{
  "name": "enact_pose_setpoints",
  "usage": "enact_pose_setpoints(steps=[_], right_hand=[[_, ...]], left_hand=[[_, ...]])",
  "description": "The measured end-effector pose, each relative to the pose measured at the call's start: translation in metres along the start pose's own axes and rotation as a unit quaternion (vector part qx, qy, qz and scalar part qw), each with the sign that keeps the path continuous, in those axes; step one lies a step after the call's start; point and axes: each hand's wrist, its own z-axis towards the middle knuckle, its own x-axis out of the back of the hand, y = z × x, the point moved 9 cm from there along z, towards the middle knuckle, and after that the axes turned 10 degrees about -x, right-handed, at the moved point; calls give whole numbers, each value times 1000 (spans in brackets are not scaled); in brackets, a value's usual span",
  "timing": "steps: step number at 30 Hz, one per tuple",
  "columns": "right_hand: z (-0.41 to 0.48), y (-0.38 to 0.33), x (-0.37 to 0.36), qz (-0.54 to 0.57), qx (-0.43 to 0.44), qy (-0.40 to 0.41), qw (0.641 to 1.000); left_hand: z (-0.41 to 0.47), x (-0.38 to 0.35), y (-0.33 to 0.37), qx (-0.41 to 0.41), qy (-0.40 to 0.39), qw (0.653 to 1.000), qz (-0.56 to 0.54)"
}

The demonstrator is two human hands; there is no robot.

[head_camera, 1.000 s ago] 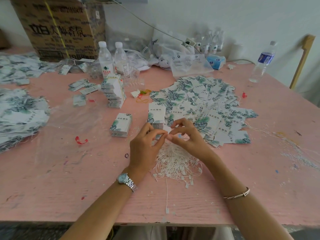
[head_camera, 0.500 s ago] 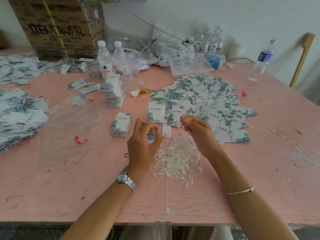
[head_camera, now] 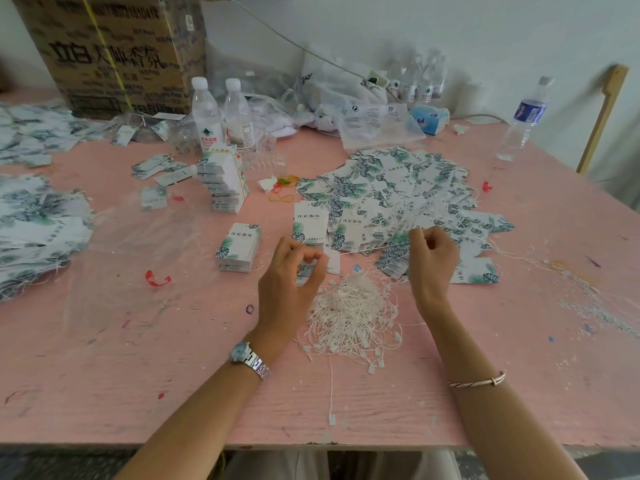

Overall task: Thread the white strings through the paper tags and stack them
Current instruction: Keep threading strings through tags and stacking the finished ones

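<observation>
Both hands are hovering over the pink worktop [head_camera: 138,375]. The left hand [head_camera: 291,275] is pinching a paper tag [head_camera: 333,263] between thumb and forefinger, though the fingers are hiding most of it. The right hand [head_camera: 433,261] is pinching a white string [head_camera: 384,247] that's running taut toward the left hand. The tangled string pile [head_camera: 353,306] is sitting between the wrists, with loose tags [head_camera: 398,192] spreading out beyond and a neat stack [head_camera: 239,247] sitting just left.
</observation>
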Motion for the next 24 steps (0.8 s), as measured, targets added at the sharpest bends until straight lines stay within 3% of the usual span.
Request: enact_pose_setpoints(steps=[5, 7, 9, 11, 14, 24], right_hand=[[-1, 4, -21, -298, 53, -12, 953], [-10, -7, -28, -266, 110, -40, 957], [-24, -21, -40, -142, 153, -142, 967], [-43, -31, -56, -69, 160, -265, 948], [-66, -28, -75, -89, 160, -370, 911], [-75, -24, -87, -57, 152, -418, 894]], left_hand=[[0, 5, 0, -3, 15, 1000, -3], [0, 5, 2, -12, 15, 1000, -1], [1, 2, 6, -27, 7, 1000, 7], [1, 0, 9, -40, -4, 999, 19], [-1, -1, 10, -50, -16, 998, 43], [0, -2, 9, -41, -37, 996, 72]])
